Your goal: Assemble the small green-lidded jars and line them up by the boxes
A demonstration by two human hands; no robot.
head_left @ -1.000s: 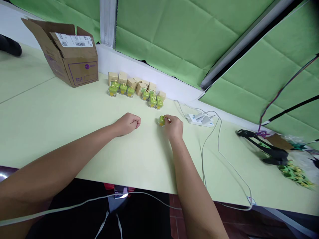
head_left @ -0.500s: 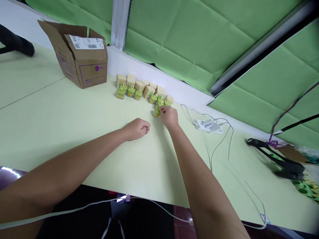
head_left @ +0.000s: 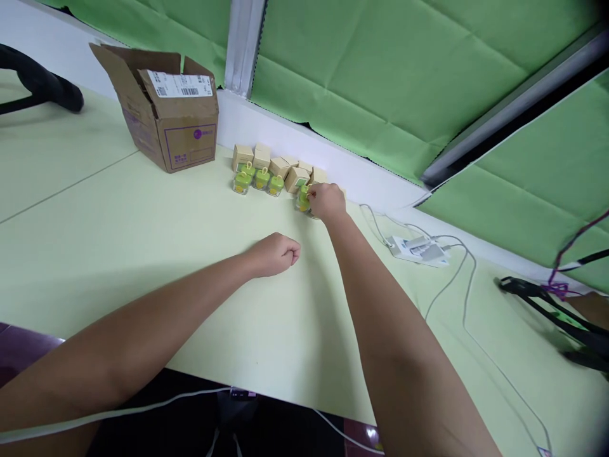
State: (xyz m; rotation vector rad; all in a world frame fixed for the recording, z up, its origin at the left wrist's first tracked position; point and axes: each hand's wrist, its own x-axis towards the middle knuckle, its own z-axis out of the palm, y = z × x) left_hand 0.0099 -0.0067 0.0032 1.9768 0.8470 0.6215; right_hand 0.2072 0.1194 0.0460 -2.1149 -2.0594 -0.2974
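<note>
My right hand (head_left: 327, 202) is at the right end of a row of small green-capped glass jars with yellow loops on top, its fingers closed around one such jar (head_left: 303, 199). Further left stand several more of these jars (head_left: 254, 179), and my hand hides whatever lies just to the right of the held one. Behind them is a row of small kraft cardboard boxes (head_left: 278, 162). My left hand (head_left: 276, 254) rests on the pale green table (head_left: 143, 190) in a loose fist, holding nothing, nearer to me than the jars.
An open cardboard carton (head_left: 183, 136) stands left of the small boxes at the wall. Right of my hand lie a white power strip (head_left: 419, 251) and grey cables. A black stand (head_left: 547, 317) lies at the far right, and green cloth covers the wall.
My right hand has carried the jar forward from the open table to the right end of the row. My left hand stays a fist, and the whole view has shifted as my head moved.
</note>
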